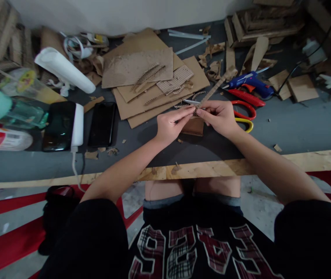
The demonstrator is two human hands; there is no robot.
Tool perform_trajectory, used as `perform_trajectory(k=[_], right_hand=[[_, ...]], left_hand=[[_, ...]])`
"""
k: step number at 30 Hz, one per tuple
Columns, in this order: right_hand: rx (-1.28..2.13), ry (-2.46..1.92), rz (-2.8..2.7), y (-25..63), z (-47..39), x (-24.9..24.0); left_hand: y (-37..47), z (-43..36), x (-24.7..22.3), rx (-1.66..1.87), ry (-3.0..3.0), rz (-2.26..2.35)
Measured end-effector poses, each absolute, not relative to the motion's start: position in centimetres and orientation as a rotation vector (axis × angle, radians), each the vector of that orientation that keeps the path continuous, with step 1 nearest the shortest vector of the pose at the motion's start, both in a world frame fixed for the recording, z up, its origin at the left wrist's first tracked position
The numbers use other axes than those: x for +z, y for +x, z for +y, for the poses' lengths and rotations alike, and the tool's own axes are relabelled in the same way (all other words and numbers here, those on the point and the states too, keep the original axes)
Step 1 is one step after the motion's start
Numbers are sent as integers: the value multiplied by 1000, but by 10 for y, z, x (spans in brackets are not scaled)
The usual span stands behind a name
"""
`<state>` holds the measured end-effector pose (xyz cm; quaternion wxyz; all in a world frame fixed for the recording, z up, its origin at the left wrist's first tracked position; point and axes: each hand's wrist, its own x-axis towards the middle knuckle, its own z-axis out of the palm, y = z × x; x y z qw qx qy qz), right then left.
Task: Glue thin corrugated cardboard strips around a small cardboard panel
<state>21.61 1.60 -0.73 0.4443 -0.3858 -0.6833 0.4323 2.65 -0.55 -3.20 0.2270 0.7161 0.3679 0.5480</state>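
Observation:
Both hands meet over the middle of the grey table. My left hand [172, 123] is closed, its fingertips pinching the lower end of a thin brown cardboard strip [213, 90]. My right hand [220, 116] pinches the same strip from the other side, thumb against fingers. The strip slants up and to the right from between the hands. A small brown cardboard piece [193, 128] lies under the fingers. Scissors with red and yellow handles [247, 110] lie beside my right hand, partly hidden by it. Stacked cardboard sheets [142, 73] are behind my left hand.
A blue glue gun [252, 82] and a red cutter [246, 97] lie at the right. Glue sticks [190, 35] are at the back. Phones [102, 124], a white roll [64, 69] and bottles [5, 137] stand or lie left. The wooden table edge [188, 170] runs in front.

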Motion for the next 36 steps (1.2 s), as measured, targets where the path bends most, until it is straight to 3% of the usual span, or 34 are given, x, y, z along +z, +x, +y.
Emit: perform_trajectory(k=[17,21,36], right_hand=[[988,-1048,-1703,216,16,-7],[836,-1169,-1732,215,13,-4],[943,-1119,-1727,213,11,-5]], left_hand=[[28,-6,-26,1394,1820,1108],[28,-6,-28,1437,1963,1082],[29,-8,-30,1578,2241,1061]])
